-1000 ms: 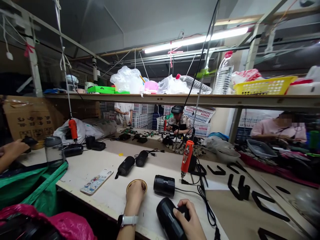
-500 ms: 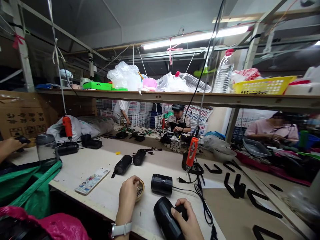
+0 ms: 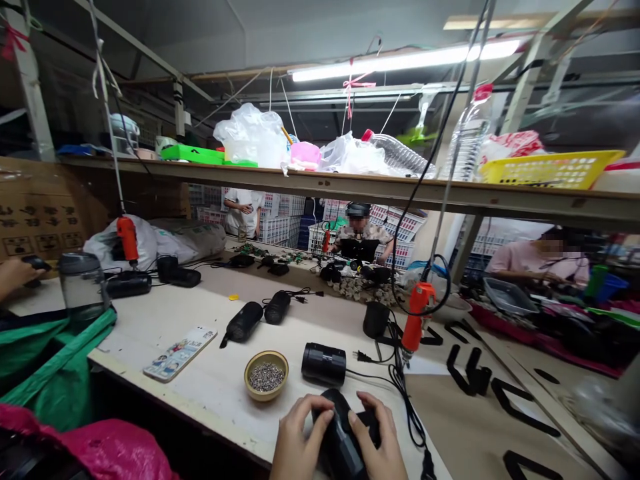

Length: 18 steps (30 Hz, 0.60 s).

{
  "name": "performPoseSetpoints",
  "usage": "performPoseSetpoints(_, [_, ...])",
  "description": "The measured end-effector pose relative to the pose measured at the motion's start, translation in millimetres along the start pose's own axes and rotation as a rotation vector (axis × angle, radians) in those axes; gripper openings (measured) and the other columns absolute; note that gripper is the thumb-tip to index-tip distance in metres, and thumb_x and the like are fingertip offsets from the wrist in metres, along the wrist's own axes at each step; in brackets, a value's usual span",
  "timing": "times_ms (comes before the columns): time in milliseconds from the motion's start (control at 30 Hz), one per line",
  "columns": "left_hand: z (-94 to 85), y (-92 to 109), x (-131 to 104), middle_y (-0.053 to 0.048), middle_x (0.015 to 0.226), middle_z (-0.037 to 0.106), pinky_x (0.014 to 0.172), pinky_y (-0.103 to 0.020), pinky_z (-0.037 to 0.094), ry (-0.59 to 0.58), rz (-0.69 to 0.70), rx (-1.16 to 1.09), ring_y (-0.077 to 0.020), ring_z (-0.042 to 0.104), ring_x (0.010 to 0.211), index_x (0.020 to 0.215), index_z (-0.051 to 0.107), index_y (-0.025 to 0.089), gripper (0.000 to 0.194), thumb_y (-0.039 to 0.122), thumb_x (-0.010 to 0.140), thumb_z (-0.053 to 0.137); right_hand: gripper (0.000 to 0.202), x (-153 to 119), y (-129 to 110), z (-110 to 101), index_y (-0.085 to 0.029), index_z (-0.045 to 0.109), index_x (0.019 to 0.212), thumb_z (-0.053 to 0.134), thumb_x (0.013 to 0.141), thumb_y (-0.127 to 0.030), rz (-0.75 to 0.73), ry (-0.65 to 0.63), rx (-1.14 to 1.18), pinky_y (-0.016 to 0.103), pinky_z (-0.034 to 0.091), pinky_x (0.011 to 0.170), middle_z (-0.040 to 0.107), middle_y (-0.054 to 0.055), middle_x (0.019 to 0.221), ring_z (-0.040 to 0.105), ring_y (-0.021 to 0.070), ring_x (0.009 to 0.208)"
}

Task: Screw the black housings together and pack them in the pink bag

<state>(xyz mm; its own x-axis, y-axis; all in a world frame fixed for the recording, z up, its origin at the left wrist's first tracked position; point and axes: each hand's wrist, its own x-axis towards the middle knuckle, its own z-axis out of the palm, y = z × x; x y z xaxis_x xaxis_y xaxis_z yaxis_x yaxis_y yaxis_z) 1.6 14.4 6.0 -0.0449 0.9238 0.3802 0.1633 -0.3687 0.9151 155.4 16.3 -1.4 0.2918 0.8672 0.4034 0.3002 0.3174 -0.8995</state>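
Observation:
A black cylindrical device is tilted at the table's front edge, between both hands. My left hand has its thumb and index finger pinched together at the device's left side; anything between the fingertips is too small to make out. My right hand grips the device from the right, around a black part on its side. Just behind stands a second black cylinder with a cable. A bowl of small screws sits to the left of it. An orange electric screwdriver hangs at the right.
A phone and two black cylindrical devices lie on the left part of the table. Black cables and bent black brackets lie at the right. A clear jar and another person's hand are at far left. A loaded shelf crosses above.
My left hand has left the screw bowl and come to the device beside my right hand. The orange screwdriver has swung to the right, its cable now looped.

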Motion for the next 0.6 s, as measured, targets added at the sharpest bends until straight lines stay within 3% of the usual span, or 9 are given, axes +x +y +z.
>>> performPoseSetpoints(133, [6.8,-10,-3,-0.010,0.099,0.075,0.097,-0.037,0.050,0.061,0.036,-0.051,-0.0293,0.067,0.106,0.088,0.074,0.024,0.037,0.058,0.091,0.060,0.046,17,-21,-19,-0.020,0.057,0.119,0.056,0.092,-0.058,-0.137,0.243,-0.143,0.043,0.038,0.107,0.052,0.014,0.127,0.051,0.0326,0.122])
performPoseSetpoints(267, [10.8,-13,-4,-0.011,0.102,0.075,0.101,-0.041,0.049,0.084,-0.009,-0.083,-0.0318,0.065,0.112,0.086,0.074,0.024,0.041,0.064,0.086,0.064,0.049,63,-43,-45,-0.019,0.054,0.122,0.048,0.095,-0.059,-0.069,0.503,-0.146,0.042,0.040,0.106,0.047,0.017,0.134,0.048,0.0330,0.127])
performPoseSetpoints(333, [11.3,-13,-4,-0.011,0.102,0.075,0.102,-0.041,0.048,0.082,-0.030,-0.101,-0.0324,0.064,0.114,0.085,0.074,0.024,0.040,0.064,0.084,0.067,0.057,90,-44,-49,-0.019,0.055,0.125,0.044,0.093,-0.065,0.006,0.460,-0.060,0.044,0.035,0.112,0.049,0.016,0.139,0.042,0.0331,0.135])
performPoseSetpoints(433, [10.9,-13,-4,-0.011,0.103,0.075,0.102,-0.040,0.048,0.073,-0.048,-0.119,-0.0325,0.064,0.114,0.083,0.073,0.024,0.039,0.063,0.082,0.069,0.075,119,-39,-46,-0.019,0.058,0.126,0.038,0.086,-0.079,0.122,0.195,0.160,0.042,0.044,0.103,0.060,0.013,0.133,0.051,0.0316,0.131])
performPoseSetpoints(500, [10.8,-15,-3,-0.011,0.102,0.076,0.101,-0.040,0.048,0.078,-0.042,-0.121,-0.0322,0.065,0.112,0.083,0.073,0.023,0.041,0.064,0.082,0.068,0.078,123,-39,-42,-0.018,0.063,0.121,0.047,0.080,-0.082,0.165,0.080,0.219,0.040,0.051,0.093,0.068,0.012,0.124,0.060,0.0316,0.121])
performPoseSetpoints(600, [11.1,-17,-3,-0.011,0.101,0.075,0.099,-0.040,0.049,0.103,-0.037,-0.120,-0.0320,0.066,0.109,0.084,0.073,0.023,0.043,0.066,0.083,0.066,0.068,108,-51,-40,-0.019,0.065,0.112,0.067,0.073,-0.075,0.141,0.037,0.175,0.039,0.051,0.092,0.070,0.011,0.117,0.063,0.0315,0.111])
